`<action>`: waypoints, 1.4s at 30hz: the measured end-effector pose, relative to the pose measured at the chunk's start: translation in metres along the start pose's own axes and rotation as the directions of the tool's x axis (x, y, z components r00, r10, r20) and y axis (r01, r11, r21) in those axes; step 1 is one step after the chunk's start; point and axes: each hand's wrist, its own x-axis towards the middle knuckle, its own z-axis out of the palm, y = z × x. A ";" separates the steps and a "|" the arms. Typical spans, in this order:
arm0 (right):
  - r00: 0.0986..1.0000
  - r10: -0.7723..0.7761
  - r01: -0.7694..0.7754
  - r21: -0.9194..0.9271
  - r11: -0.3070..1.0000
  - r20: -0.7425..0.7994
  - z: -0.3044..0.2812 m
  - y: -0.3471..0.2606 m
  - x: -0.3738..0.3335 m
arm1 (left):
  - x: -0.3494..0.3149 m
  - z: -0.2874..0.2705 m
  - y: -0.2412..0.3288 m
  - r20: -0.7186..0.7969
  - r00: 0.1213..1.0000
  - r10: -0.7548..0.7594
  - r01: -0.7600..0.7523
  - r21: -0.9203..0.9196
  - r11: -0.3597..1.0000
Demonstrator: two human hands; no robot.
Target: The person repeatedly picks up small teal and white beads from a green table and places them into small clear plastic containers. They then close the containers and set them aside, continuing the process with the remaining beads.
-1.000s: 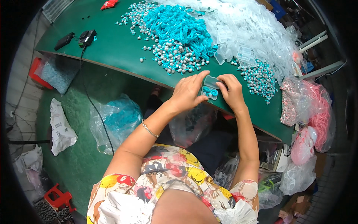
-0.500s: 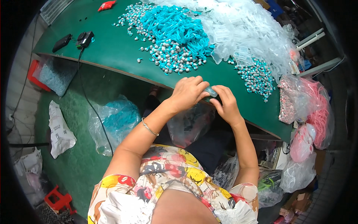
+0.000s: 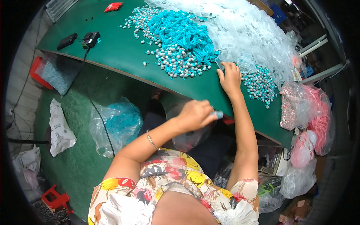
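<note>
My left hand (image 3: pixel 195 115) is closed in front of the table edge. Between its thumb and fingers is a small translucent container with blue inside (image 3: pixel 218 114), mostly hidden by the hand. My right hand (image 3: pixel 231 78) reaches over the table to the near edge of a heap of clear plastic cases (image 3: pixel 258 33). Its thumb and fingers are apart, the fingertips beside a clear case at the heap's edge. Left of it lies a pile of turquoise cords (image 3: pixel 183 32) with small grey-and-turquoise beads (image 3: pixel 180 62) around it. A second bead pile (image 3: pixel 259 85) sits right of my right hand.
The green table (image 3: pixel 123 56) has a black device with a cable (image 3: pixel 90 39), a black case (image 3: pixel 67 41) and a red packet (image 3: pixel 113 6). Bags of pink cords (image 3: pixel 317 112) hang at the right. On the floor are a bag of turquoise material (image 3: pixel 122 120) and a red stool (image 3: pixel 56 198).
My hands have parted. The left has drawn back toward my body with the small container; the right has let go of it and moved forward to the clear cases.
</note>
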 end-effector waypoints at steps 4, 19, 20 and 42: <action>0.997 0.044 -0.038 -0.093 0.995 0.059 0.008 0.009 0.000 | -0.024 0.024 -0.002 0.216 0.976 -0.015 0.010 0.023 1.000; 0.972 -0.210 0.189 0.178 0.966 0.102 -0.072 -0.032 -0.066 | 0.070 -0.021 -0.070 -0.243 0.970 0.004 0.135 0.551 0.824; 0.976 -0.192 0.170 0.193 0.966 0.100 -0.073 -0.032 -0.067 | 0.071 -0.016 -0.074 -0.235 0.972 0.017 0.126 0.578 0.807; 0.972 0.226 -0.208 -0.230 0.951 0.057 -0.006 0.044 0.003 | 0.058 -0.026 -0.050 0.020 0.994 -0.105 0.097 0.241 0.966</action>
